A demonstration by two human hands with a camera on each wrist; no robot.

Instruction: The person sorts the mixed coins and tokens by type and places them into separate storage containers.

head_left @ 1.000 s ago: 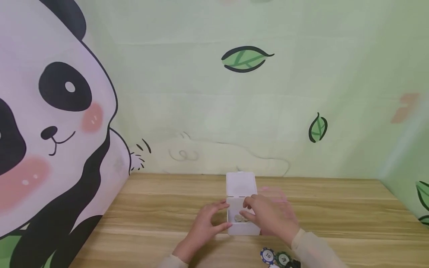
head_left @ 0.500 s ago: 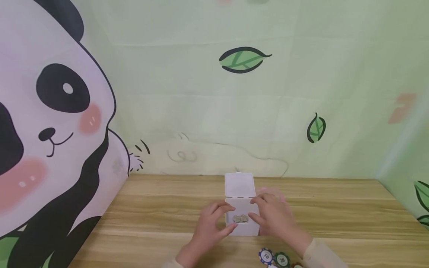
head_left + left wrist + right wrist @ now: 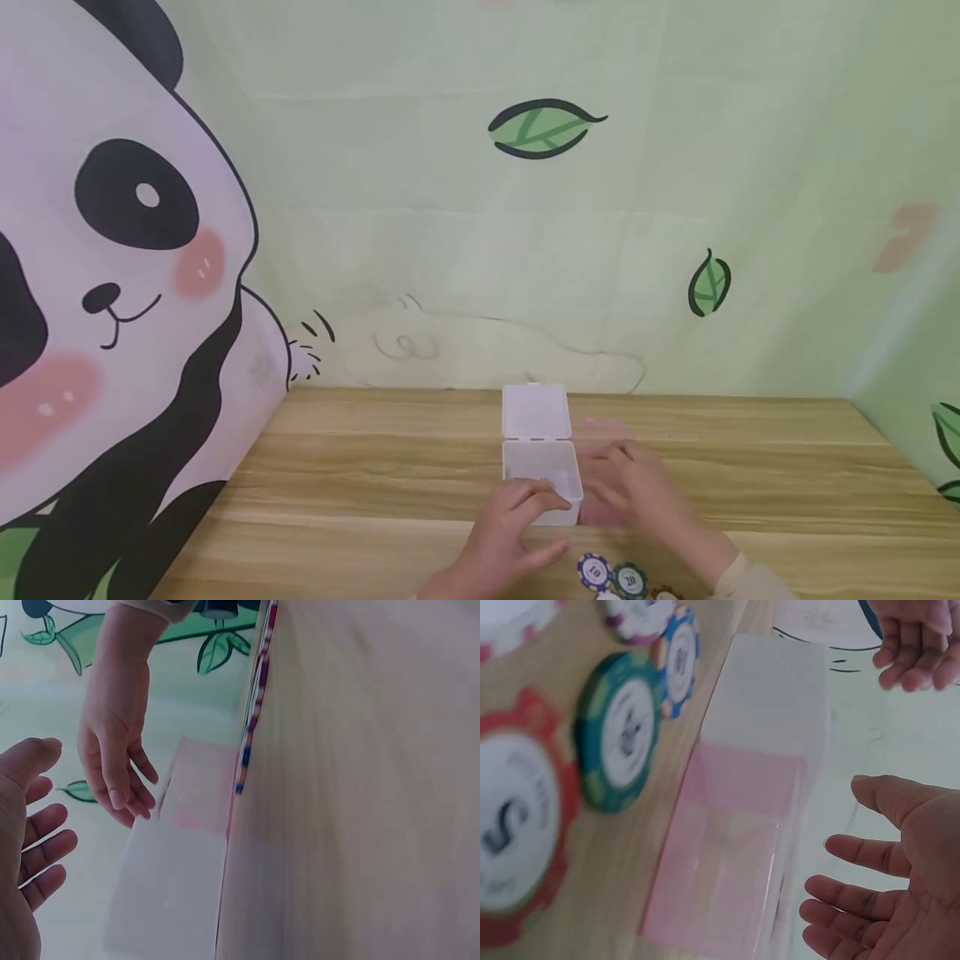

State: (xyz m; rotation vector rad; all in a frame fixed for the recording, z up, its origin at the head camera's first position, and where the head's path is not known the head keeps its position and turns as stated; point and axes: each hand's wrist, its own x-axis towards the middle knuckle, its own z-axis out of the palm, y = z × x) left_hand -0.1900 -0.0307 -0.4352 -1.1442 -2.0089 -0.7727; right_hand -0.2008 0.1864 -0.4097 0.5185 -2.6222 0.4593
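Observation:
A small white box stands on the wooden table with its lid swung up at the back. A coin edge shows inside; my left hand covers the rest of the contents. That left hand hovers at the box's front with relaxed fingers and holds nothing. To the right, my right hand is over a translucent pink box, partly hiding it. In the right wrist view the fingers of the right hand are loosely spread, apart from the pink box.
Poker chips lie near the table's front edge: a blue one, a green one, and several others partly cut off. Behind the table hangs a pale green cloth printed with a panda and leaves.
My right hand has drawn out of the white box and moved right to the pink box. My left hand has shifted from the box's left side to its front. Two coins visible earlier are now mostly covered.

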